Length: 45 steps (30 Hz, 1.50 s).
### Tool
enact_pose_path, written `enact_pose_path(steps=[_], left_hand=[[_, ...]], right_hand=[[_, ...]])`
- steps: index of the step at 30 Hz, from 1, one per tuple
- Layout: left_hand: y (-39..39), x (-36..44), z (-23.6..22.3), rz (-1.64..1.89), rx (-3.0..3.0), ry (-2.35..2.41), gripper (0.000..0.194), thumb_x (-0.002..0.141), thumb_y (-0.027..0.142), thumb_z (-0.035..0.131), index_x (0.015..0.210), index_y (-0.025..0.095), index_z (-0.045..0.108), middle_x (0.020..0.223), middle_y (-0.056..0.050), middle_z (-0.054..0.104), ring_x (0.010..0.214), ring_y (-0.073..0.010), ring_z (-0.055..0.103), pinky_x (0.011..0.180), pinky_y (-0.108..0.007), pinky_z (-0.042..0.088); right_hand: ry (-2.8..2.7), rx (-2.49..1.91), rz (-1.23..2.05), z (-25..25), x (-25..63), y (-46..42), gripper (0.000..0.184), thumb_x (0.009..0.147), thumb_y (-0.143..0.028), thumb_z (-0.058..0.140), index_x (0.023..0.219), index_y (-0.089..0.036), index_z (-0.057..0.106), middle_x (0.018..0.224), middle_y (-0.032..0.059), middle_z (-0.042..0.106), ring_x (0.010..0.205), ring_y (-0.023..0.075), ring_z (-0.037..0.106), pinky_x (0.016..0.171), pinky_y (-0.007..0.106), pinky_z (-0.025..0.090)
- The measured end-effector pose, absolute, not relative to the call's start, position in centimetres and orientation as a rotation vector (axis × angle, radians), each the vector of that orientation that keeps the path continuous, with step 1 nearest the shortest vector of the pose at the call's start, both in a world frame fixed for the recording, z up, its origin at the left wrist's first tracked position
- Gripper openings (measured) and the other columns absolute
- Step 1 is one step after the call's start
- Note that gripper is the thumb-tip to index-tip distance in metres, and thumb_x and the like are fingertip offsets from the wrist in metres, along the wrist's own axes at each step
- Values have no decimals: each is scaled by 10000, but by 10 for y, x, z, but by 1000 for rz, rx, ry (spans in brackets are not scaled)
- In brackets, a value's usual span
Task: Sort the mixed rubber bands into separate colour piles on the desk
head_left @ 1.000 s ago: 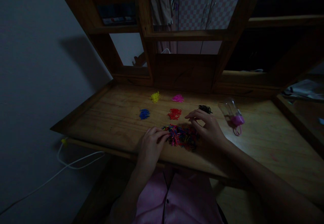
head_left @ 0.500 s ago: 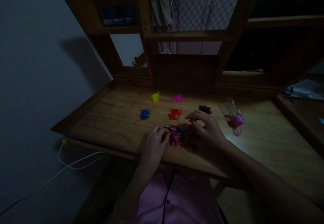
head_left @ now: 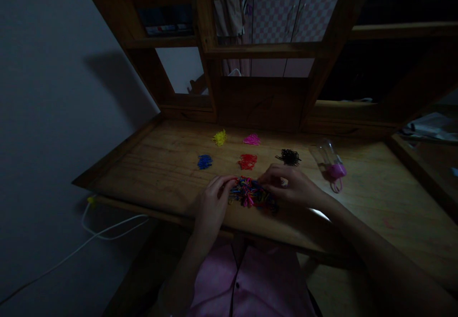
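A mixed heap of small, loop-shaped coloured clips (head_left: 248, 193) lies near the table's front edge; their exact kind is too small to tell. My left hand (head_left: 212, 205) rests at the heap's left side, thumb and forefinger pinched, with a bit of red at the tips. From the right, my right hand (head_left: 291, 185) reaches into the heap with its fingers pinched, and what they hold is hidden. Behind lie sorted piles: blue clips (head_left: 204, 161), red clips (head_left: 247, 162), black clips (head_left: 289, 157), yellow clips (head_left: 219, 137) and pink clips (head_left: 252, 139).
A clear bottle (head_left: 326, 152) with a pink cap and loop lies on the wooden table (head_left: 153, 164) at right. Wooden shelving (head_left: 263, 102) rises along the back edge. A white cable (head_left: 107, 233) hangs by the wall at left.
My right hand has moved down and left from beside the black pile into the heap, uncovering that pile. My left hand has shifted slightly left and up.
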<state>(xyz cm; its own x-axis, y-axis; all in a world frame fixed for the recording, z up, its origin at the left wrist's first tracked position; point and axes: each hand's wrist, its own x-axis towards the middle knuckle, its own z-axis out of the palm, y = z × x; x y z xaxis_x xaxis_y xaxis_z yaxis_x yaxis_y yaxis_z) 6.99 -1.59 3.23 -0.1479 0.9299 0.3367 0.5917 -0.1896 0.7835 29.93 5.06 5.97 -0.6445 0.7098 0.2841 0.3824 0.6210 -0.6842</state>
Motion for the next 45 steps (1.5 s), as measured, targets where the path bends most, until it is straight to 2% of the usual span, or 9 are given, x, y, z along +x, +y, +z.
enact_pose_path(steps=[3,7,12,18,23,29,35,41,45], left_hand=[[-19,71,33,1291,1779,1669,185,916,267,540,992,235,705,969,-19,685,909,-168,637,823,-276,492],[-22,72,31,1317,1782,1650,165,883,256,596,976,237,731,927,-22,672,871,-164,635,808,-274,498],[-25,71,26,1343,1728,1614,178,870,225,609,992,243,738,940,-26,664,879,-161,628,801,-268,506],[-26,71,23,1362,1701,1608,196,881,217,588,1001,256,738,942,-22,667,883,-158,635,802,-260,514],[-25,73,23,1397,1718,1621,202,892,256,576,1020,259,732,945,-24,669,888,-160,637,814,-268,515],[-25,73,22,1406,1733,1631,205,900,270,567,1020,252,731,946,-30,676,887,-163,641,818,-275,514],[-25,72,16,1470,1669,1615,208,899,279,574,1037,251,727,985,-29,675,922,-163,637,852,-283,507],[-25,70,15,1473,1627,1577,214,889,296,588,1039,246,731,979,-34,676,909,-162,641,831,-268,513],[-25,68,14,1455,1608,1579,215,892,278,583,1048,250,728,988,-31,675,924,-161,639,839,-262,509]], right_hand=[[-2420,-783,919,64,300,47,110,838,-212,626,918,-197,700,855,27,642,698,125,586,631,235,455],[-2540,-698,916,63,294,41,137,813,-207,669,945,-221,704,943,27,642,805,140,605,731,254,469],[-2640,-727,718,59,289,34,155,842,-195,638,980,-225,702,956,38,645,822,150,602,740,270,463],[-2739,-626,406,55,284,30,166,848,-124,574,902,-204,708,894,57,666,835,181,604,771,316,444],[-2777,-603,263,49,279,27,159,873,-118,522,876,-185,665,852,64,665,751,167,589,726,311,437],[-2716,-737,570,76,293,29,193,838,-170,610,1020,-226,644,934,36,663,790,155,603,704,265,444],[-2700,-751,838,85,306,39,201,836,-161,627,1009,-247,683,959,27,654,806,152,611,721,260,473],[-2677,-678,867,66,298,40,217,825,-155,649,999,-275,700,1032,17,656,920,161,614,818,279,476],[-2700,-737,826,62,297,40,137,811,-171,669,918,-253,690,993,20,653,874,166,611,781,282,473]])
